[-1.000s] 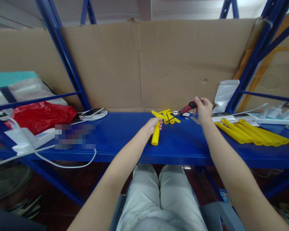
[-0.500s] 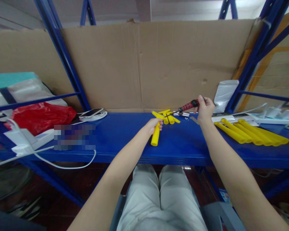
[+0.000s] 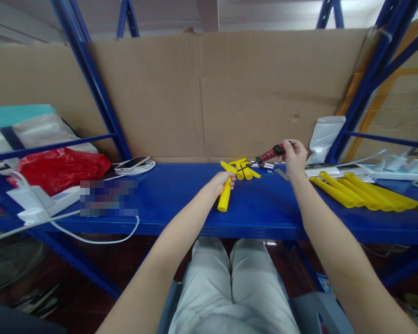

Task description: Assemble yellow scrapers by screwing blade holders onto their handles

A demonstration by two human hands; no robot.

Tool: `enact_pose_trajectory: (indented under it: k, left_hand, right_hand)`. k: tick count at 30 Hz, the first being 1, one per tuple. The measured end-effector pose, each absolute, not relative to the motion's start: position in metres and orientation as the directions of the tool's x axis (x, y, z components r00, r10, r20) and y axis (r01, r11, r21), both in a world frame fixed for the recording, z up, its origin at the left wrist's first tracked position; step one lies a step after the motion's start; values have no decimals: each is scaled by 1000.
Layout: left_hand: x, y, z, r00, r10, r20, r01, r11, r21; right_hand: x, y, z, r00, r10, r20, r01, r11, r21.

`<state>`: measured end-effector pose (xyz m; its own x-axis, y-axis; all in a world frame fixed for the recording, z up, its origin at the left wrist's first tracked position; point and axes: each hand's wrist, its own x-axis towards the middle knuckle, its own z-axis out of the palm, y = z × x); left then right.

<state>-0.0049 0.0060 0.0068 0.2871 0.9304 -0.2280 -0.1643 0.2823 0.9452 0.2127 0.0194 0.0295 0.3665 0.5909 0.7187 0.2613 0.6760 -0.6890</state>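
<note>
My left hand [image 3: 225, 182] is closed around a yellow tube [image 3: 224, 200], whose near end points toward me above the blue tabletop. In my right hand [image 3: 295, 157] is the back end of a red and black screwdriver [image 3: 270, 153], gripped with the fingers. Its thin dark shaft slants down and left to the tube beside my left fingers; the exact contact of the tip is too small to make out. Several shorter yellow tube pieces [image 3: 248, 173] lie just behind my left hand. Small metal bits [image 3: 270, 171] rest between the two hands.
Several long yellow tubes [image 3: 369, 192] lie side by side at the right. Behind them are a white power strip [image 3: 400, 174] and a silvery pouch [image 3: 325, 139]. A red bag [image 3: 64, 169] and coiled white cable [image 3: 137, 167] sit left. Cardboard [image 3: 202, 93] walls the back of the blue table [image 3: 181, 195].
My right hand and the screwdriver have shifted slightly left and down, toward the tube. My left hand and its yellow tube are nearly unmoved.
</note>
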Motion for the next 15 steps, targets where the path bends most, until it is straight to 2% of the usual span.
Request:
enact_pose_trajectory:
  k: [8,15]
  left_hand:
    - [-6,9,5,264,934,-242,-140,285,948]
    - [-5,6,7,239,942,-237,-124,271,955]
  right_hand:
    - [215,17,27,305,601,739,353,650,-673]
    - [214,20,30,348,606,716,245,678,-693]
